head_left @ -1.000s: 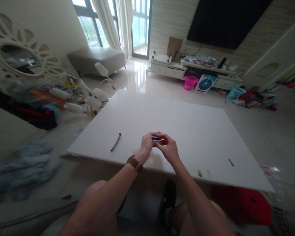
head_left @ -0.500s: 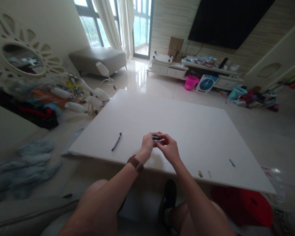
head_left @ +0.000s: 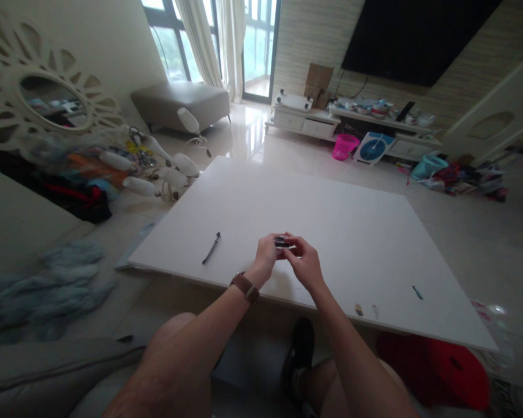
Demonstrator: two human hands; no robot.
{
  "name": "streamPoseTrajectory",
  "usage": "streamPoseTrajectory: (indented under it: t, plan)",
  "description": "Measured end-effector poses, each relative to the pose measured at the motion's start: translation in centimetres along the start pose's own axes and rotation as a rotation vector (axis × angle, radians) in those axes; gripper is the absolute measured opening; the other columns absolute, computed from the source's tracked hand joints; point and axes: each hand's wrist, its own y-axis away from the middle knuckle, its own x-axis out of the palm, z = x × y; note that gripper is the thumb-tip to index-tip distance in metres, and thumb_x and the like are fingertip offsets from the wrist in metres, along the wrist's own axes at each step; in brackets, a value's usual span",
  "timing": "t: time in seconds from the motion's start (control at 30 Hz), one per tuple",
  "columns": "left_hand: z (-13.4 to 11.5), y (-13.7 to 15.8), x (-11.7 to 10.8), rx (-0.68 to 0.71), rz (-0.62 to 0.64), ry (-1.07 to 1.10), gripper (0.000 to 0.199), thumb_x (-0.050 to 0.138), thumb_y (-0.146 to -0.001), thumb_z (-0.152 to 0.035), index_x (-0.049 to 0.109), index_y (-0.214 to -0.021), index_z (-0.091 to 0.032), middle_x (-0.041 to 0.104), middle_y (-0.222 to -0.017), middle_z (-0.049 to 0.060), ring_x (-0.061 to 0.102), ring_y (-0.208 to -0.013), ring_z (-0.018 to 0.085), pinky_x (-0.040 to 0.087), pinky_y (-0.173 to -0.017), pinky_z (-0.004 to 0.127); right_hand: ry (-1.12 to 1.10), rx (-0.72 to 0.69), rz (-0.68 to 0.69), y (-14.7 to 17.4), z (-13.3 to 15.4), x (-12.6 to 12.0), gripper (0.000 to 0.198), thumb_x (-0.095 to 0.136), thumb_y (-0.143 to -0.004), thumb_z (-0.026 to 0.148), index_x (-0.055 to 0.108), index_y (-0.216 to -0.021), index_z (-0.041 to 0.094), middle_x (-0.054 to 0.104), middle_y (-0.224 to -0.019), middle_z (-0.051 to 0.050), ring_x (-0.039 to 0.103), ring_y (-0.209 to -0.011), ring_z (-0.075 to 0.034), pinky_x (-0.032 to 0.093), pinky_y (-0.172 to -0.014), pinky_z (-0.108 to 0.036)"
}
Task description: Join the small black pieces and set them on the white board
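My left hand [head_left: 267, 254] and my right hand [head_left: 304, 259] meet above the near part of a white tabletop [head_left: 314, 203]. Between their fingertips is a small black and silver object [head_left: 281, 241], mostly hidden, so its kind does not show. The left fingers wrap its left side, while my right thumb and fingers pinch it from the right. A brown watch strap [head_left: 245, 287] circles my left wrist. Left of the hands lies a slim dark stick with a bent tip [head_left: 211, 248].
Near the front edge lie a small yellow and dark piece [head_left: 358, 309] and a clear piece [head_left: 375, 311]. A small dark strip [head_left: 417, 292] lies farther right. A red cylindrical object [head_left: 457, 371] stands under the table's right front; a lamp with white shades [head_left: 174, 176] stands at left.
The view has shifted slightly, so the whole scene sits a little farther right. Both hands keep their hold on the small black and silver object, with hardly any change in the fingers.
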Motion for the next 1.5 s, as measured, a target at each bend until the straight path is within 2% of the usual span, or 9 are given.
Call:
streamPoseTrajectory:
  t: [0.27,0.4,0.57,0.73,0.87,1.03,1.23,1.37,1.5]
  plan:
    - [-0.2,0.4,0.0,-0.016,0.059,-0.062,0.031,0.051,-0.077,-0.029,0.073,-0.093,-0.012,0.073,-0.082,0.011,0.066,-0.062,0.017,0.049,-0.054,0.025,0.075,-0.081,-0.018,0.4,0.0,-1.0,0.023,0.057,-0.094,0.038,0.066,-0.111,0.026,0.067,-0.128,-0.005,0.069,-0.098,-0.022,0.056,-0.089,-0.039]
    - [-0.7,0.6,0.4,-0.042,0.141,-0.088,0.033,0.047,-0.079,-0.032,0.07,-0.095,-0.013,0.074,-0.086,0.014,0.069,-0.064,0.02,0.047,-0.056,0.026,0.137,-0.083,-0.079,0.5,-0.7,-3.9,0.03,0.054,-0.095,0.044,0.063,-0.116,0.024,0.069,-0.122,-0.009,0.066,-0.109,-0.026,0.053,-0.093,-0.043]
    - [-1.0,0.4,1.2,-0.059,0.148,-0.091,0.032,0.047,-0.079,-0.033,0.069,-0.093,-0.015,0.074,-0.083,0.013,0.067,-0.062,0.019,0.046,-0.056,0.026,0.287,0.008,-0.245,1.6,1.2,-9.1,0.031,0.06,-0.088,0.047,0.069,-0.103,0.02,0.072,-0.107,-0.01,0.067,-0.1,-0.027,0.052,-0.091,-0.046]
    - [-0.8,0.5,1.8,-0.063,0.175,-0.076,0.031,0.048,-0.078,-0.034,0.069,-0.092,-0.016,0.071,-0.079,0.01,0.065,-0.062,0.018,0.046,-0.056,0.026,0.604,0.144,-0.149,2.7,0.5,-16.7,0.03,0.06,-0.086,0.046,0.072,-0.096,0.021,0.074,-0.093,-0.008,0.068,-0.087,-0.024,0.053,-0.084,-0.039]
    - [-1.0,0.7,1.8,-0.06,0.188,-0.077,0.032,0.048,-0.077,-0.034,0.069,-0.092,-0.015,0.07,-0.08,0.01,0.065,-0.062,0.018,0.046,-0.056,0.026,1.02,0.338,-0.288,4.6,-5.9,-26.1,0.035,0.052,-0.08,0.032,0.07,-0.105,0.016,0.071,-0.107,-0.013,0.067,-0.095,-0.025,0.052,-0.091,-0.039]
    - [-1.4,0.6,1.3,-0.042,0.174,-0.071,0.032,0.049,-0.077,-0.035,0.069,-0.091,-0.016,0.07,-0.08,0.01,0.065,-0.062,0.018,0.045,-0.056,0.026,1.128,0.465,-0.361,9.4,-12.7,-34.2,0.048,0.052,-0.072,0.027,0.065,-0.115,0.009,0.065,-0.119,-0.023,0.059,-0.117,-0.035,0.045,-0.105,-0.049]
    - [-1.4,0.4,1.1,-0.038,0.16,-0.076,0.03,0.051,-0.076,-0.035,0.069,-0.09,-0.016,0.07,-0.08,0.009,0.065,-0.062,0.018,0.045,-0.056,0.025,1.149,0.479,-0.327,13.3,-16.8,-36.5,0.047,0.051,-0.073,0.028,0.066,-0.115,0.013,0.065,-0.124,-0.019,0.059,-0.121,-0.032,0.044,-0.108,-0.043]
    - [-1.3,0.3,1.1,-0.044,0.151,-0.081,0.028,0.052,-0.076,-0.035,0.069,-0.089,-0.016,0.07,-0.081,0.008,0.065,-0.062,0.017,0.045,-0.056,0.025,1.174,0.448,-0.355,13.2,-17.4,-37.3,0.051,0.051,-0.075,0.031,0.063,-0.121,0.013,0.063,-0.128,-0.02,0.058,-0.121,-0.033,0.044,-0.106,-0.046]
    - [-1.4,0.2,1.1,-0.039,0.152,-0.086,0.029,0.052,-0.076,-0.035,0.069,-0.09,-0.016,0.07,-0.081,0.008,0.065,-0.062,0.017,0.045,-0.055,0.024,1.155,0.5,-0.339,12.6,-17.2,-37.0,0.038,0.053,-0.076,0.035,0.071,-0.104,0.018,0.071,-0.11,-0.017,0.065,-0.103,-0.032,0.05,-0.092,-0.042]
